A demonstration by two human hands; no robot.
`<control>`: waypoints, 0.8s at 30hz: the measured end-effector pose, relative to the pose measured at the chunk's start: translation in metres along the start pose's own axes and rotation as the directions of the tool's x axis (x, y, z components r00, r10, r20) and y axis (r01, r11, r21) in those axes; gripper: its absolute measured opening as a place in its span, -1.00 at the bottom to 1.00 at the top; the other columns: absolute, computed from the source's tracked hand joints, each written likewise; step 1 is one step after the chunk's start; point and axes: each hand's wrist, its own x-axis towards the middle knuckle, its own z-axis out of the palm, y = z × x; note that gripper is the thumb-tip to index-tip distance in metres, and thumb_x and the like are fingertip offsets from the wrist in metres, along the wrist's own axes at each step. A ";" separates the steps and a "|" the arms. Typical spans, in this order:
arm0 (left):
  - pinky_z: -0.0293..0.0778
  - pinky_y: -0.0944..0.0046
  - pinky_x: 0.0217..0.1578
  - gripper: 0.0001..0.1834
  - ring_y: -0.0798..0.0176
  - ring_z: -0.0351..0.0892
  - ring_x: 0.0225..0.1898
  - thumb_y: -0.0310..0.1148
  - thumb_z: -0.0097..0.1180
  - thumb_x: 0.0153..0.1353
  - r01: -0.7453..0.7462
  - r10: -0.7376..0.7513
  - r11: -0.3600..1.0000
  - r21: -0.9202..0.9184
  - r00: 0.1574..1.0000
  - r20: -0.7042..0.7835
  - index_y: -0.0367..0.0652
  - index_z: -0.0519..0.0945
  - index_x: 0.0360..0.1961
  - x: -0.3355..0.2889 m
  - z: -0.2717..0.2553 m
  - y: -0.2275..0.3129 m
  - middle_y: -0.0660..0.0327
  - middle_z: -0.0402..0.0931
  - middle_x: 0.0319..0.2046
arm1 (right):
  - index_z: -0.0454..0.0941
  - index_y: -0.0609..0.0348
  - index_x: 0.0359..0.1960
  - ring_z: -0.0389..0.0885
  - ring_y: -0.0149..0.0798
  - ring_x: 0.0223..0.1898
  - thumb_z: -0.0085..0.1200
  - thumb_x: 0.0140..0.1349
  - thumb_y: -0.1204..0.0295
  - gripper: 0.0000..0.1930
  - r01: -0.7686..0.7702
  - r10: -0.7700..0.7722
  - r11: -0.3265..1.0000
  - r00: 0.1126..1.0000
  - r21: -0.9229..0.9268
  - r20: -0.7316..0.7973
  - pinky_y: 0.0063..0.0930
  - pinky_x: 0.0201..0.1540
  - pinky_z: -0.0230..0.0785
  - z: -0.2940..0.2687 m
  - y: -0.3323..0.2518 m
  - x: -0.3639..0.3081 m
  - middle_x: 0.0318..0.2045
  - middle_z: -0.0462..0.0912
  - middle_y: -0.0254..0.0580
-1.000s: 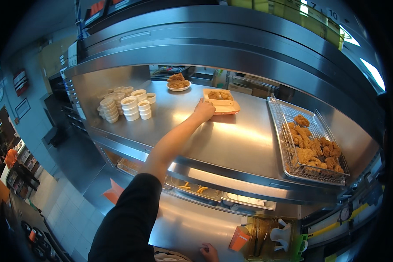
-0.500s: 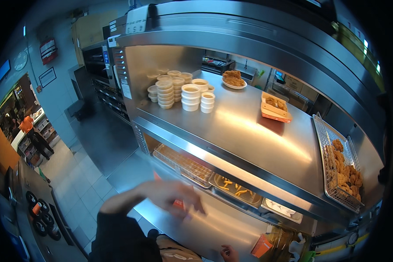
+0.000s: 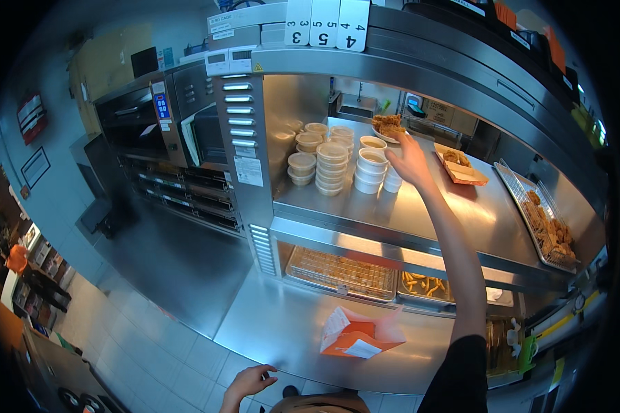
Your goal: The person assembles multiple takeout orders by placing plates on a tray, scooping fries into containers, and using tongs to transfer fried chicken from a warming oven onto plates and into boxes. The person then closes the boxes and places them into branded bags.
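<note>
My right hand [image 3: 411, 165] reaches over the upper shelf, fingers stretched out beside the stacks of small white cups [image 3: 370, 162]. Whether its fingertips touch a cup I cannot tell. Low at the front edge of the counter hangs my left hand [image 3: 253, 380], empty, its fingers loosely bent and apart. An orange and white paper carton [image 3: 360, 337] lies on the steel counter between my hands, its top spread open. Lidded tubs [image 3: 331, 168] are stacked left of the cups. Behind my right fingers sits a plate of fried chicken [image 3: 390, 126].
An opened carton of fried food [image 3: 460, 165] stands on the upper shelf [image 3: 317, 205], right of my forearm. A wire basket of fried chicken [image 3: 548, 227] is at the far right. Below the shelf are a wire-racked tray [image 3: 337, 272] and a pan of fries [image 3: 424, 283]. Ovens [image 3: 127, 124] stand at left.
My right hand has risen from the counter's front to the cups on the upper shelf. My left hand has drawn back from over the counter. The view has turned.
</note>
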 end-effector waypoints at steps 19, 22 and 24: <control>0.55 0.26 -0.25 -0.65 0.20 0.66 -0.34 -0.26 0.27 0.21 -0.107 0.028 0.978 -0.181 0.920 -0.391 -0.13 0.64 0.00 -0.015 -0.132 0.002 0.20 0.66 -0.36 | 0.46 0.29 0.21 0.40 0.03 0.30 0.00 0.11 -0.16 -0.20 -0.322 0.366 0.930 0.865 -0.179 0.344 0.41 0.34 -0.08 0.089 0.025 0.072 0.23 0.48 0.11; 0.54 0.29 -0.27 -0.66 0.27 0.64 -0.34 -0.35 0.29 0.18 -0.247 0.185 0.959 -0.135 0.915 -0.359 -0.17 0.64 -0.01 0.014 -0.159 0.052 0.22 0.65 -0.37 | 0.45 0.28 0.21 0.38 0.05 0.31 0.00 0.11 -0.15 -0.20 -0.329 0.394 0.915 0.850 -0.232 0.350 0.41 0.34 -0.08 0.078 0.007 0.058 0.25 0.46 0.11; 0.53 0.30 -0.27 -0.67 0.28 0.63 -0.32 -0.35 0.28 0.19 -0.386 0.345 0.920 -0.067 0.879 -0.330 -0.17 0.65 -0.02 0.029 -0.174 0.085 0.22 0.64 -0.36 | 0.44 0.26 0.23 0.37 0.07 0.31 0.03 0.10 -0.17 -0.18 -0.366 0.424 0.904 0.837 -0.222 0.346 0.31 0.35 -0.04 0.071 -0.004 0.048 0.26 0.44 0.12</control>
